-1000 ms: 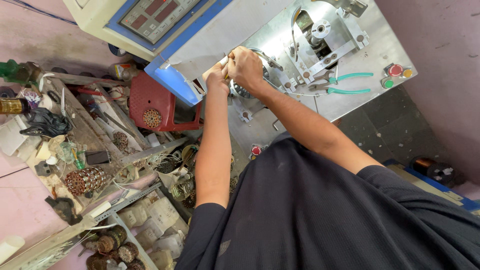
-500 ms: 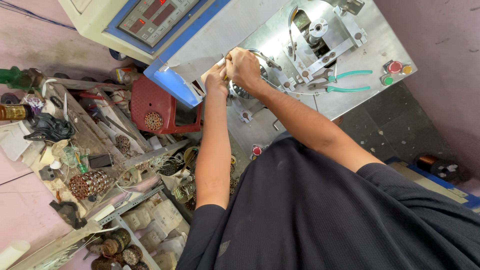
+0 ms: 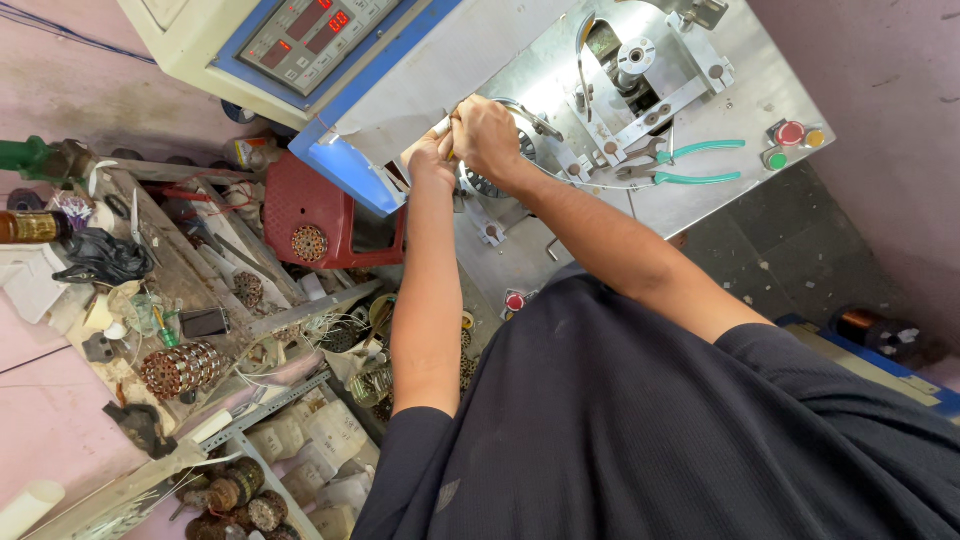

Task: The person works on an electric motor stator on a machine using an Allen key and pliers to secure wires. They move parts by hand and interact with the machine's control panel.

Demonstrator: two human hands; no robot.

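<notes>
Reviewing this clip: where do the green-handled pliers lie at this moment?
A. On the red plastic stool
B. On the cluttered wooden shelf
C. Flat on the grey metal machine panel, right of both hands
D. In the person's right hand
C: the green-handled pliers lie flat on the grey metal machine panel, clear of the left hand and right hand, which are together at the round part.

Green-handled pliers, red stool, blue-edged grey machine panel
</notes>
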